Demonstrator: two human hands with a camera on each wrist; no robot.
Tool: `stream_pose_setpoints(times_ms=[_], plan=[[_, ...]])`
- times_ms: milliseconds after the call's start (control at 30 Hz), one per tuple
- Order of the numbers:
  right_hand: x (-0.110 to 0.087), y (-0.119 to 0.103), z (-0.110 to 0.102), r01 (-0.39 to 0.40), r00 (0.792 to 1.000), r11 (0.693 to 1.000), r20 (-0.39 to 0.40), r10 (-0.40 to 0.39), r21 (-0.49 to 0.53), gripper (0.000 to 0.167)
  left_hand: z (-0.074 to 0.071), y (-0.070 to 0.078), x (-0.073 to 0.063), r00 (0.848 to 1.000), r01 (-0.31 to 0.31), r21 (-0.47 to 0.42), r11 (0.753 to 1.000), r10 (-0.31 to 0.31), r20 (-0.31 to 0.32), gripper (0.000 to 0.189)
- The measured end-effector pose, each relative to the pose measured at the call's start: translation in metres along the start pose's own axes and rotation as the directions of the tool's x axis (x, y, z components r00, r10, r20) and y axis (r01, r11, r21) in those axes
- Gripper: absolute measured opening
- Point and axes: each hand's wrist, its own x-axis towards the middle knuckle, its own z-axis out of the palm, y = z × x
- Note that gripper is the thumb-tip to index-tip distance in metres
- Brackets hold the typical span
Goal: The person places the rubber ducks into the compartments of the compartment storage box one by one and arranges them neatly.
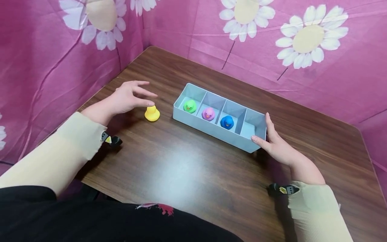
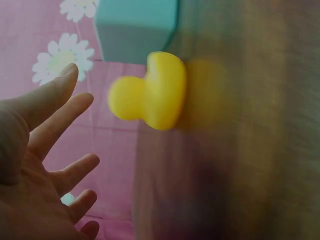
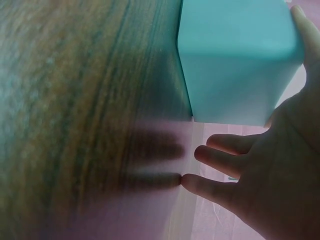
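Note:
A yellow rubber duck (image 1: 152,114) stands on the table, left of a pale grey-blue divided box (image 1: 208,129). My left hand (image 1: 130,97) hovers just above and beside the duck, fingers spread; the left wrist view shows a gap between the fingertips and the yellow duck (image 2: 165,92). Three box compartments hold a green duck (image 1: 189,106), a pink duck (image 1: 208,114) and a blue duck (image 1: 227,122); the rightmost one has nothing in it. At that right end, my right hand (image 1: 279,146) grips the box between thumb and index finger, its other fingers extended below (image 3: 270,165).
The brown wood-grain table (image 1: 145,161) carries the box near its middle. Pink cloth (image 1: 193,37) with white daisies hangs behind the table and along its left side. The table's near edge lies close to my body.

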Motion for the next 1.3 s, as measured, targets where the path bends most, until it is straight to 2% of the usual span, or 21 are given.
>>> stream_pose_setpoints(times_ms=[300, 633, 733, 933, 1100, 1300], plan=[[-0.002, -0.002, 0.000, 0.005, 1.000, 1.000, 0.001, -0.005, 0.008, 0.097, 0.010, -0.016, -0.005, 0.997, 0.060, 0.045, 0.997, -0.062, 0.043, 0.042], [-0.001, 0.000, -0.001, -0.001, 1.000, 1.000, 0.004, 0.001, 0.000, 0.098, 0.012, -0.017, -0.003, 0.997, 0.055, 0.083, 0.995, -0.060, 0.056, 0.038], [-0.001, 0.001, -0.001, 0.007, 1.000, 1.000, 0.004, -0.007, 0.003, 0.098, 0.009, -0.013, -0.002, 0.998, 0.050, 0.096, 0.994, -0.054, 0.044, 0.039], [-0.001, 0.000, -0.002, 0.008, 1.000, 1.000, 0.003, -0.008, 0.008, 0.098, -0.004, 0.002, -0.001, 0.999, 0.034, 0.045, 0.998, -0.034, -0.006, 0.037], [-0.002, 0.000, -0.004, 0.000, 1.000, 1.000, 0.004, 0.000, -0.004, 0.099, -0.012, 0.019, 0.004, 1.000, 0.006, 0.081, 0.997, -0.004, -0.031, 0.037], [-0.001, 0.002, -0.004, 0.001, 1.000, 1.000, 0.005, -0.001, -0.016, 0.101, -0.010, 0.039, 0.010, 0.998, -0.052, 0.114, 0.992, 0.054, -0.014, 0.037]])
